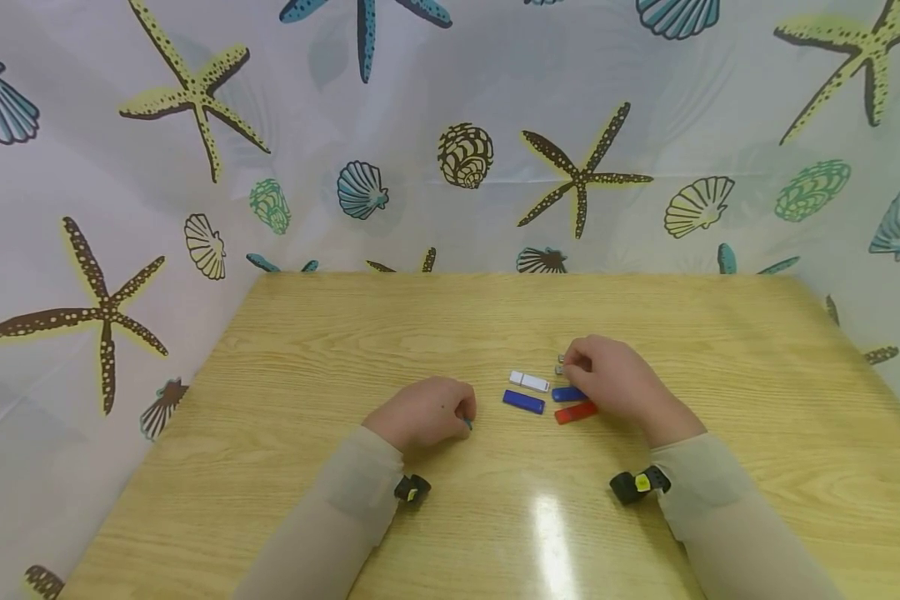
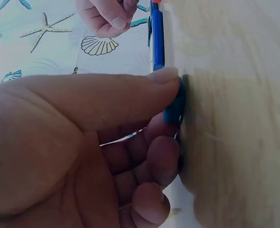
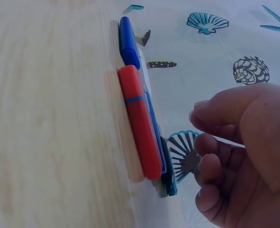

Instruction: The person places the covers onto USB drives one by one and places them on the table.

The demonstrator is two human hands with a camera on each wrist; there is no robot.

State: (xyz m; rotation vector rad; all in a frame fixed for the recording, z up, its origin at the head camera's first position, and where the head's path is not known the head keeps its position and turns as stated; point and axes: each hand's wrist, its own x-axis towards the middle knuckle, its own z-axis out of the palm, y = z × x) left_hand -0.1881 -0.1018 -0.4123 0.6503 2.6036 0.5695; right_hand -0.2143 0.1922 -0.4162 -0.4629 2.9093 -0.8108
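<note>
My left hand (image 1: 429, 410) pinches a small teal-blue piece (image 2: 175, 107) between thumb and forefinger, low at the wooden tabletop. Most of that piece is hidden by the fingers, so its kind does not show. My right hand (image 1: 617, 379) hovers over the right-hand end of a group of USB sticks, fingers loosely curled. No thing shows between its thumb and fingers in the right wrist view. Beneath it are a blue stick (image 1: 567, 394) and a red stick (image 3: 140, 123), partly covered in the head view. To their left lie a white stick (image 1: 529, 382) and a dark blue stick (image 1: 523, 402).
Small silver plugs (image 1: 559, 370) peek out beside the right fingertips. A dark teal stick (image 3: 169, 178) sits behind the red one. Shell-and-starfish cloth (image 1: 420, 100) surrounds the table (image 1: 345, 325) at the back and sides. Light glares on the near tabletop.
</note>
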